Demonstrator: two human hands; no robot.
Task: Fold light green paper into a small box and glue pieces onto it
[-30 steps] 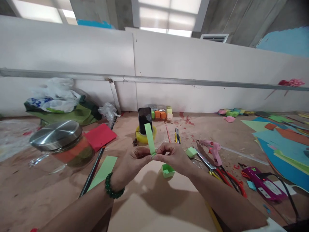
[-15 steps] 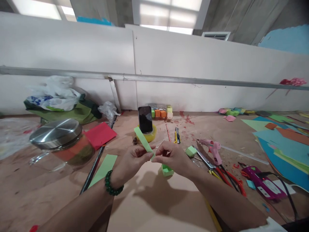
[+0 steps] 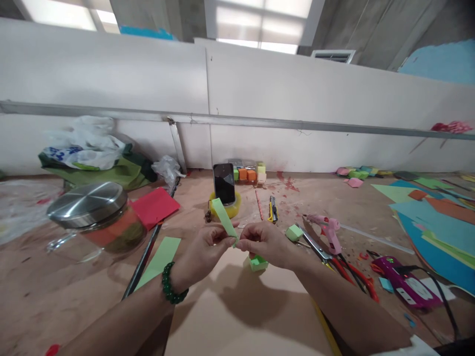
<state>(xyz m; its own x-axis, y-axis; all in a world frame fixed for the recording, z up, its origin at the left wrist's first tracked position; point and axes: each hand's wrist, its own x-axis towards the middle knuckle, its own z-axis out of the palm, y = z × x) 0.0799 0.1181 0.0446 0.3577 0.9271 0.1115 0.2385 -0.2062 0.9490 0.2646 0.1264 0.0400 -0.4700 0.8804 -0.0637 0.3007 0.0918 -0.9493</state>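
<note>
My left hand [image 3: 202, 249] pinches a green paper strip [image 3: 225, 218] between thumb and fingers, and my right hand [image 3: 269, 244] squeezes its low end, up by the far edge of the tan board [image 3: 245, 319]. A little green box [image 3: 259, 266] (my fingers hide some of it) sits near that edge, and the pink glue gun [image 3: 328, 231] lies on the table [image 3: 44, 277], past the board's far right corner.

a narrow strip of light green paper [image 3: 225, 218] is held up near the centre of the frame, pinched at its lower end. it tilts, its free end pointing to the upper left; the lower end looks folded but is partly hidden.
</note>
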